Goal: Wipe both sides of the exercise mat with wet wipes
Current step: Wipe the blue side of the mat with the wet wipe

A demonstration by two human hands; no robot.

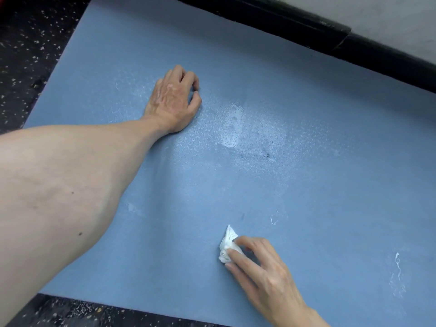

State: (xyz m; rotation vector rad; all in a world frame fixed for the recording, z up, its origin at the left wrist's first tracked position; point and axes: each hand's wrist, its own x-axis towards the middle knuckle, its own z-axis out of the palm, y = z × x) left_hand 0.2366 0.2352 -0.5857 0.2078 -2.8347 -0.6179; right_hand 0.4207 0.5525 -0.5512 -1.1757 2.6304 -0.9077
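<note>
The wiping of the upper face of the exercise mat point(306, 185) is judged to be the step in hand. It would be done well if the wet wipe point(226, 244) were kept bunched flat under the fingers and drawn in long overlapping strokes, with steady pressure, towards the pale smeared patch point(232, 128) in the middle and the white threads point(398, 265) at the near right. The mat should be held down so that it is not dragged across the speckled floor point(30, 43). A fresh fold of the wipe would probably be needed once it is soiled. The underside is taken to be not yet reachable until the mat is turned.

The mat is laid flat on the floor, its far edge close to the black skirting point(306, 22). The left hand point(173, 100) is braced on the mat at the far left, fingers curled under and nothing held. The right hand point(266, 274) is at the near side, the crumpled wipe pinched beneath its fingertips and pressed onto the mat. The two hands are well apart.
</note>
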